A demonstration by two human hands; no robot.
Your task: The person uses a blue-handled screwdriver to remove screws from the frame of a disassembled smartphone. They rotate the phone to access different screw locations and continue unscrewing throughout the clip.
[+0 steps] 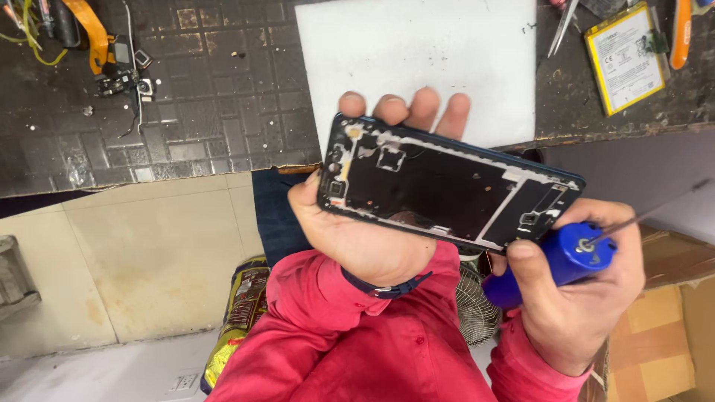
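A: What's in my hands rn?

B: You tell me, it's your view.

A: OK. Left hand (357, 231) is wrapped round a phone frame (447, 190), opened up w/ the back off. Thumb side is on the near edge and four fingertips show over the far edge. So that hand's closed on it, held up in the air above my lap, not on the table (186, 89).

B: And the right?

A: Right hand (577, 298) is closed on a screwdriver (570, 257) w/ a blue handle. Thumb lies along the handle, and the thin shaft points away up and to the right.

B: How does the phone lie vs. that hand?

A: The frame's long axis runs left to right, dropping a bit toward the right hand. Its lower right corner sits just left of and above my right thumb, abt touching the handle's end. The right hand is the nearer one to that corner. The left has the camera end. The screwdriver tip points away from the frame, not at it.

B: Counts?

A: 1 phone frame, 1 blue screwdriver in hand. Beyond my left fingertips there's 1 white sheet (417, 59) on the table. Far right of that is 1 yellow-edged battery (624, 56), then an orange-handled tool (680, 30) and tweezers (562, 26), 1 each. Far left of the left hand there's a clump of small parts and an orange ribbon cable (93, 33). Can't count those bits.
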